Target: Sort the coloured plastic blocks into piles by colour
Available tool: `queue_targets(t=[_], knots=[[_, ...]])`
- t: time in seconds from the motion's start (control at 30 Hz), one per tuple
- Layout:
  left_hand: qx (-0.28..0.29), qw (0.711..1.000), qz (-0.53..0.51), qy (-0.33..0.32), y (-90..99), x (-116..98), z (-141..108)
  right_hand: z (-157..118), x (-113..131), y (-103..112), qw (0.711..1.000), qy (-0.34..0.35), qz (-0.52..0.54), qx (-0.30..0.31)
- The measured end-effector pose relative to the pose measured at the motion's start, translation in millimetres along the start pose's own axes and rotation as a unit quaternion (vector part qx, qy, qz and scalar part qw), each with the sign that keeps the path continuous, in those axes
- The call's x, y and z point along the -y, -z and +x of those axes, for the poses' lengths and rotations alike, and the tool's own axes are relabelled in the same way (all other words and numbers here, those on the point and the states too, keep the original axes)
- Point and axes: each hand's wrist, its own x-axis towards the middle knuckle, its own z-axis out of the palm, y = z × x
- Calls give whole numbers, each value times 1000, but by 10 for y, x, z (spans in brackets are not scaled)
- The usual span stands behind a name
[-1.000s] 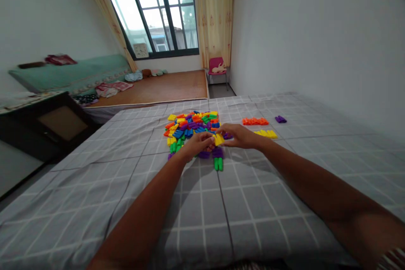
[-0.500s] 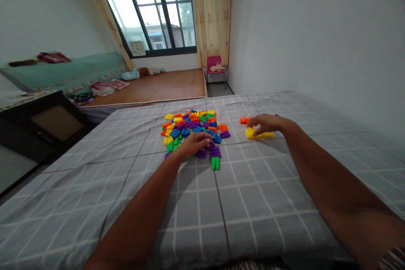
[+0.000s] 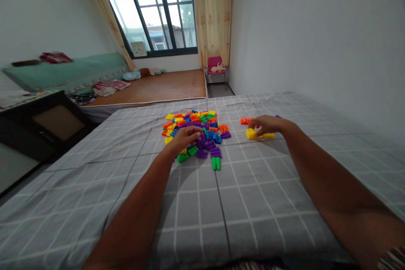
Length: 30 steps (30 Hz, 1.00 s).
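A pile of small plastic building blocks (image 3: pixel 193 120) in yellow, orange, green, blue and purple lies on a grey checked cloth (image 3: pixel 240 190). My left hand (image 3: pixel 187 136) is over the near part of this pile, its fingers stretched and slightly apart, with no block visible in them. Purple blocks (image 3: pixel 202 154) and green blocks (image 3: pixel 186 155) lie just below it. At the right, my right hand (image 3: pixel 265 124) has its fingers bent down onto a row of yellow blocks (image 3: pixel 262 136); the fingertips are partly hidden. Orange blocks (image 3: pixel 246 121) sit just beyond that row.
A bit of purple (image 3: pixel 278 116) shows behind my right wrist. A white wall (image 3: pixel 316 42) borders the cloth on the right. Farther off are a low brown bed (image 3: pixel 164 86), a pink chair (image 3: pixel 215 64) and a dark cabinet (image 3: pixel 41 122) at the left.
My left hand has moved left across the pile, uncovering purple and green blocks. My right hand stays at the yellow row.
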Motion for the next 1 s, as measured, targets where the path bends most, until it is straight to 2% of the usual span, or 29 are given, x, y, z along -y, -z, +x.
queue_targets(t=[0.23,0.33,0.4,0.5,0.6,0.7,0.8,0.93,1.0], knots=[[-80,996,8,-26,274,-67,-38,-78,-4,83,1000,2,10,-3],[-144,989,26,-34,499,0,-24,-120,73,155,999,-4,-15,-33],[-198,977,74,-35,680,84,-18,-114,181,172,997,-12,-39,-68],[-257,934,247,-6,914,236,-38,-56,427,116,994,24,-38,-100],[-229,876,422,54,1009,385,-59,1,716,-11,991,101,-19,-89],[-218,848,479,60,984,518,-27,15,944,-129,986,147,-14,-74],[-223,856,465,43,932,630,45,12,1062,-196,985,158,-22,-62],[-238,897,373,8,856,728,146,24,1129,-239,986,157,-34,-49],[-230,932,279,-3,809,748,184,31,1162,-257,985,159,-40,-45]])
